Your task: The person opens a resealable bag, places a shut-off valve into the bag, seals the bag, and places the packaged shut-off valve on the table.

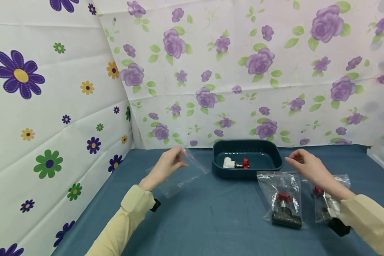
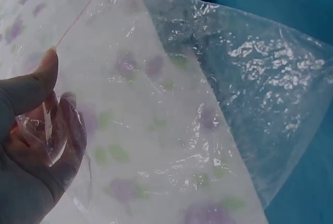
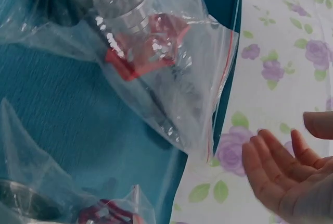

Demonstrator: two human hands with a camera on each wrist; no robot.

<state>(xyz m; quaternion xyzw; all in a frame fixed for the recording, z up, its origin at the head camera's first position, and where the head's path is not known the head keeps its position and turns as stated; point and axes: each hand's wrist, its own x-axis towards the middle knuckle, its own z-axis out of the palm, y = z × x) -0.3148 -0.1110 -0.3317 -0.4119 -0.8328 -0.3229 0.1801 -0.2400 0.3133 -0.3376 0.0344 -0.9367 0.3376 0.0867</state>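
My left hand (image 1: pixel 166 165) pinches the top edge of an empty clear zip bag (image 2: pixel 250 78), which hangs spread above the left part of the table. In the left wrist view the bag's film covers several fingers, and a thin red line runs along its mouth by the thumb. My right hand (image 1: pixel 310 170) hovers with relaxed fingers and nothing in it, right of the tray. Below it lies a bagged valve (image 1: pixel 285 215) with a red handle and dark body. Partly hidden by the right forearm is a second bagged valve (image 1: pixel 331 206), also red-handled.
A dark teal tray (image 1: pixel 219 172) stands at the back of the blue-covered table (image 1: pixel 204 227). Inside it lies a white elbow-shaped valve (image 1: pixel 229 163) with a red handle. Flowered sheets (image 1: pixel 185 117) rise behind and on the left.
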